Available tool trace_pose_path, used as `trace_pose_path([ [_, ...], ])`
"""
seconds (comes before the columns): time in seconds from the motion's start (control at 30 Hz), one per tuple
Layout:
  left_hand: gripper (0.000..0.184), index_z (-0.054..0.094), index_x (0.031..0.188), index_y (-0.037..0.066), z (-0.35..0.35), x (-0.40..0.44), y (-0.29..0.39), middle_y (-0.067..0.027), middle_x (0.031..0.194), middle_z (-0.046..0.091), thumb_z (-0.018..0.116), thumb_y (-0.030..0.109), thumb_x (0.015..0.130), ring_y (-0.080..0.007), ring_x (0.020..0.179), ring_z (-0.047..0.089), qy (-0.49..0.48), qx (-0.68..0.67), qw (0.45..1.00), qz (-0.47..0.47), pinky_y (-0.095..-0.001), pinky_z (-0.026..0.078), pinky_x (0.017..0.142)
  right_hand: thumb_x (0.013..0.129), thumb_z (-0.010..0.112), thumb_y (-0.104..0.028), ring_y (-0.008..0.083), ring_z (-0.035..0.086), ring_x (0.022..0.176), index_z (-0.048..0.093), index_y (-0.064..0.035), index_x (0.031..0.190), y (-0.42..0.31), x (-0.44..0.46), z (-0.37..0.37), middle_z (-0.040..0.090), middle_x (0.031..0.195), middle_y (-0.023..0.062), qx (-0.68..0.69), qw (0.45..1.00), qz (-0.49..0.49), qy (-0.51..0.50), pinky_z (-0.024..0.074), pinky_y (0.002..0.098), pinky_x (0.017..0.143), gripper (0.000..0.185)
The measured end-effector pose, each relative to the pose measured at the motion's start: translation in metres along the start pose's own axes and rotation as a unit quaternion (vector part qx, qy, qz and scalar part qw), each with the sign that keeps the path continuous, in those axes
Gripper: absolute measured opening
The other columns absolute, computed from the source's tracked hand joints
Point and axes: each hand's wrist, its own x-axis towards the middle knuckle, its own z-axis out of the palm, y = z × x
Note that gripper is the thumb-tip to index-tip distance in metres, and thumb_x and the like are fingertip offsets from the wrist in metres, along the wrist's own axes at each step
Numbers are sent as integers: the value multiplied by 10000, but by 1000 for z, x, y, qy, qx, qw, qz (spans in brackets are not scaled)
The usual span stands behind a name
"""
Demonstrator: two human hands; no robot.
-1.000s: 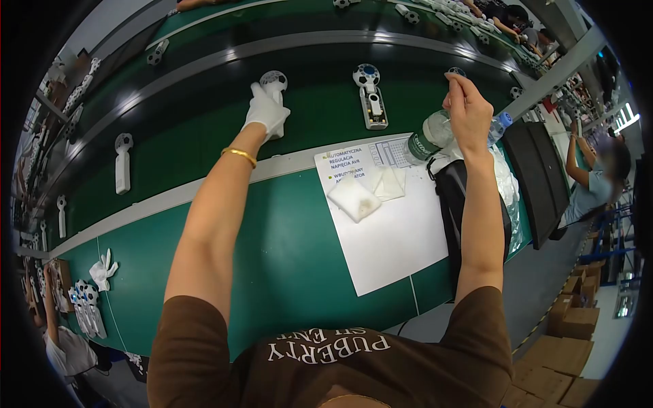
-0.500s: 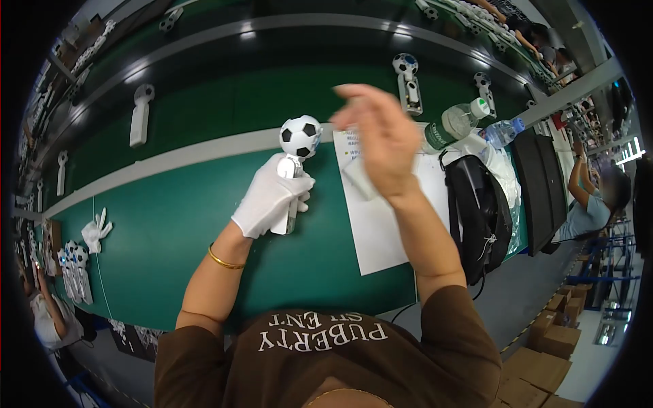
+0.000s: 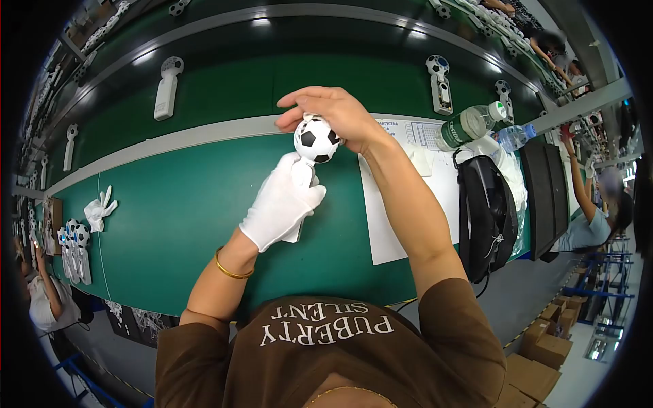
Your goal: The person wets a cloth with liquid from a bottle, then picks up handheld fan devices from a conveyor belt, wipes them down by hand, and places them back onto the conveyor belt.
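Head-worn view, facing forward-down, above hands (image 3: 277,204)

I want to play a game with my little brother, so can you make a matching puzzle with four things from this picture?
Things:
1. Football gadget
2. Loose glove
3. Bracelet
4. Bag

Clues:
A. Gold, around the left wrist
B. Black, on the right side of the green table
C. Held in the left hand
D. White, on the left side of the table

Right pairs: 1-C, 2-D, 3-A, 4-B
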Motion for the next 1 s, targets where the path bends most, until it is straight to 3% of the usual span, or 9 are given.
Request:
trace_pose_path([
  [0.07, 358, 483, 1105, 14, -1, 3, -4, -25, 876, 563, 654, 94, 800, -94, 676, 571, 13, 21, 1000, 17, -245, 518, 565, 912, 531, -131, 213, 672, 864, 622, -3, 1117, 5, 0, 8, 703, 929, 138, -15, 997, -12, 69, 532, 334, 752, 258],
  [0.1, 366, 481, 1112, 14, -1, 6, -11, -27, 876, 566, 655, 97, 802, -94, 672, 572, 25, 30, 999, 32, -245, 517, 564, 894, 539, -115, 226, 672, 849, 628, -12, 1101, 7, -4, 16, 702, 924, 135, -177, 972, -116, 101, 531, 347, 745, 248],
  [0.2, 374, 485, 1123, 13, -3, 7, -13, -34, 884, 578, 658, 98, 803, -95, 674, 578, 30, 20, 997, 61, -244, 517, 564, 807, 582, -75, 279, 659, 800, 660, -53, 1012, 16, -15, 39, 699, 886, 115, -530, 743, -374, 164, 518, 398, 724, 221],
  [0.3, 365, 494, 1112, 3, -5, 5, 2, -65, 897, 608, 653, 125, 806, -135, 735, 609, 1, 3, 1000, 6, -286, 524, 612, 831, 565, -90, 269, 660, 781, 672, -53, 993, 7, -19, 41, 705, 877, 116, -591, 740, -304, 105, 512, 397, 741, 197],
  [0.47, 281, 522, 1089, 10, -8, -2, 2, -86, 1034, 606, 629, 76, 838, -149, 763, 631, -66, -125, 989, -32, -295, 560, 628, 912, 515, -147, 200, 679, 784, 666, -20, 1067, -23, 0, 5, 717, 922, 121, -219, 969, -15, -116, 524, 330, 735, 250],
  [0.63, 314, 506, 1171, -51, -10, 0, 0, -136, 1025, 620, 555, 141, 928, -212, 763, 661, -161, -313, 936, -29, -323, 590, 640, 958, 481, -162, 257, 688, 875, 579, 79, 1163, 3, 5, -15, 696, 938, 202, 202, 959, 17, -196, 563, 324, 796, 331],
  [0.77, 435, 516, 1162, -55, -12, 3, -8, -149, 920, 639, 450, 336, 985, -232, 653, 646, -190, -434, 878, -71, -322, 546, 496, 973, 457, -169, 282, 679, 915, 523, 93, 1220, 13, -6, 7, 671, 1024, 224, 274, 960, -41, -29, 566, 358, 813, 366],
  [0.9, 467, 555, 1101, 26, -11, 6, -16, -115, 839, 622, 367, 442, 1001, -214, 570, 585, -218, -575, 780, -110, -315, 498, 442, 985, 435, -182, 195, 660, 895, 559, 11, 1214, 18, -21, 39, 695, 1014, 151, 5, 964, -197, 179, 532, 299, 754, 325],
  [1.0, 456, 551, 1089, 86, -12, 8, -23, -98, 803, 578, 336, 478, 1000, -213, 554, 542, -268, -607, 738, -126, -308, 452, 404, 979, 442, -180, 163, 658, 879, 593, -3, 1175, 20, -23, 40, 714, 946, 110, -375, 821, -385, 191, 516, 302, 739, 304],
])
